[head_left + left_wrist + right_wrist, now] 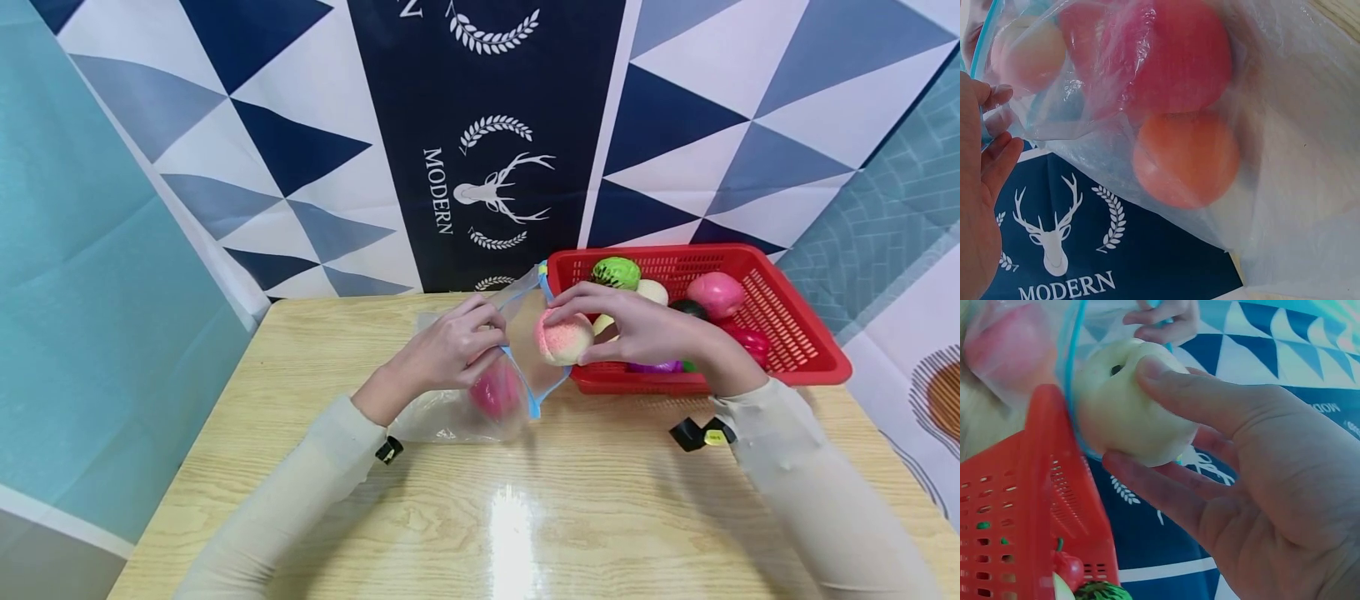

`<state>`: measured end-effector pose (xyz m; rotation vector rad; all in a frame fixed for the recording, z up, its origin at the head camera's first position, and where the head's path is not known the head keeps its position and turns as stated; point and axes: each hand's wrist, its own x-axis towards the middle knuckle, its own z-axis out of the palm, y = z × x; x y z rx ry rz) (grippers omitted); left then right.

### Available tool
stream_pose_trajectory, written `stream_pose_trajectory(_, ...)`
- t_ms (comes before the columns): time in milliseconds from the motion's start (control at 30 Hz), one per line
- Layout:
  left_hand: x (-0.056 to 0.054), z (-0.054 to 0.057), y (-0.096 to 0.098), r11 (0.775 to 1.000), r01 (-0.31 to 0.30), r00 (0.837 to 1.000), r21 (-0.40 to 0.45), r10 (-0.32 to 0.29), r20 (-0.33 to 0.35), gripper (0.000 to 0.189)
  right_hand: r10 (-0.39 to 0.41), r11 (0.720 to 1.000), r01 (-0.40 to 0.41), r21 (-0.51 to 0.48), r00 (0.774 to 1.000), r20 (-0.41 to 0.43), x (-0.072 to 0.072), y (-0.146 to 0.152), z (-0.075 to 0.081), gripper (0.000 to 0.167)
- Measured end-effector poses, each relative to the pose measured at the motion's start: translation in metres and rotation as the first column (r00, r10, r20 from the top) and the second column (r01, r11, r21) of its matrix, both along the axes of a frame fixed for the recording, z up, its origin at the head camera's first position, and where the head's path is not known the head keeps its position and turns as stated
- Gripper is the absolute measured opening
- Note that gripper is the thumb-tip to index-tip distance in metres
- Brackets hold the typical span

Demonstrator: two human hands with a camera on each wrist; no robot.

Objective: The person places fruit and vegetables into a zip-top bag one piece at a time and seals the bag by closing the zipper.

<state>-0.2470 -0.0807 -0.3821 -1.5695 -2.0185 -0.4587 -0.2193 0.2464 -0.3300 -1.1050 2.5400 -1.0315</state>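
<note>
My right hand [641, 321] grips a peach [562, 340], cream with a pink blush, at the mouth of a clear zip bag [450, 427]. The bag's blue-edged opening faces right, toward the basket. With its fingertips, my left hand [457, 343] pinches the upper side of that blue edge [1072, 369] and keeps the mouth apart. Inside the bag lie a large pinkish-red fruit [1179, 59] and an orange round fruit [1186, 161], seen through the plastic. In the right wrist view, thumb and fingers wrap the peach from its right side, and its stem dimple shows.
Just right of the bag stands a red slotted basket [821, 362]. It holds several toy fruits and vegetables, among them a green striped one [617, 272], a pink one [716, 295] and a red pepper [752, 346]. A patterned cloth [315, 150] hangs behind the wooden table [420, 533].
</note>
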Motion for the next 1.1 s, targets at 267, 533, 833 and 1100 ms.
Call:
stream_pose_trajectory(267,0.000,0.001,0.000,1.000,0.014,1.000,0.018,-0.014,-0.019,0.006,-0.026,1.000,0.026,-0.004,1.000,0.001,-0.002,-0.003,-0.001,0.061)
stream_pose_trajectory(533,0.001,0.001,0.000,0.999,0.019,0.999,0.026,-0.018,-0.041,0.005,-0.068,0.998,0.068,0.004,0.998,-0.003,-0.005,-0.001,0.001,0.061)
stream_pose_trajectory(833,0.002,0.000,-0.001,0.999,0.018,0.999,0.032,-0.016,-0.046,0.006,-0.144,0.989,0.145,0.014,0.988,-0.051,-0.018,0.015,0.005,0.059)
stream_pose_trajectory(1100,0.002,0.000,-0.003,0.999,0.012,0.999,0.036,-0.010,-0.033,0.005,-0.249,0.967,0.252,0.034,0.965,-0.086,-0.032,0.028,0.007,0.054)
